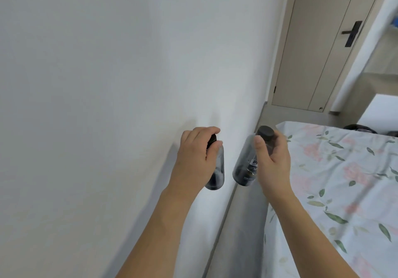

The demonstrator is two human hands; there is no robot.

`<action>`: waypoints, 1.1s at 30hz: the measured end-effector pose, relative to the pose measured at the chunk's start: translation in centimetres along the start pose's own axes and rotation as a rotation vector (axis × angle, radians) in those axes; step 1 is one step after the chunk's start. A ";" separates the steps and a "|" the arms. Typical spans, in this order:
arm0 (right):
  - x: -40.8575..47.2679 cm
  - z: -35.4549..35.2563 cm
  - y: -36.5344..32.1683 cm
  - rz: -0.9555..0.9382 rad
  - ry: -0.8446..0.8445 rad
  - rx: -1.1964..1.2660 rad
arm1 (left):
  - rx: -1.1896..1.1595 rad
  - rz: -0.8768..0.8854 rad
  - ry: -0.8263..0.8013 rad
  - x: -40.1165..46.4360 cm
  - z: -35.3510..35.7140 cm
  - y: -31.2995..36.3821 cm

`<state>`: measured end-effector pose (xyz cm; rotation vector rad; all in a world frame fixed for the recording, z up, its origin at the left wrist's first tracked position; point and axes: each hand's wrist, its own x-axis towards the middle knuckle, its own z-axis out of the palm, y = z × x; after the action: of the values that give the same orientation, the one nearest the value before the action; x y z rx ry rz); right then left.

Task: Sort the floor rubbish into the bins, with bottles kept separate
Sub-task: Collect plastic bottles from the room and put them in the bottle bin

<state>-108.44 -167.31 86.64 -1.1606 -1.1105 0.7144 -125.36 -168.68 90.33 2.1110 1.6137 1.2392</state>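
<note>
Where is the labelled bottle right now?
Head view, right of centre: the labelled bottle is gripped near its cap by the right hand, beside the floral bed.

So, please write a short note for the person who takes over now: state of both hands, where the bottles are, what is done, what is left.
Left hand: its grip is around the neck of a clear plastic bottle with a dark cap, held in the air beside the white wall.
Right hand: it holds a second clear plastic bottle with a dark cap and a dark label near the top, next to the bed with the floral sheet.
Done: two bottles picked up.
Left: put both in the bottle bin. No bin or floor rubbish is in view, so the rest cannot be judged.
</note>
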 end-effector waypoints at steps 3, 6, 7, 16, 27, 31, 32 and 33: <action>4.1 -0.2 1.9 0.009 0.048 -0.018 | -0.021 0.039 -0.044 3.9 3.2 -1.0; 9.1 -0.6 3.9 0.022 0.072 -0.031 | -0.051 0.045 -0.080 8.6 7.2 -2.2; 10.9 -1.0 4.4 0.027 0.080 -0.035 | -0.060 0.045 -0.094 10.4 8.7 -2.4; 27.8 -8.1 6.4 0.026 0.197 -0.097 | -0.097 0.123 -0.180 26.3 21.4 0.0; 43.1 -16.5 10.0 0.052 0.384 -0.283 | -0.192 0.212 -0.279 41.4 36.7 2.7; 50.6 -18.4 11.7 0.053 0.451 -0.333 | -0.270 0.261 -0.267 50.0 42.8 4.4; 52.5 -18.9 12.1 0.052 0.476 -0.341 | -0.273 0.282 -0.258 52.3 44.4 4.9; 54.4 -19.3 12.3 0.056 0.502 -0.347 | -0.273 0.305 -0.252 54.7 45.8 5.7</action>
<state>-71.12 -121.78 91.16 -1.5654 -0.7904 0.2454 -86.03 -108.97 91.83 2.2783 0.9864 1.1405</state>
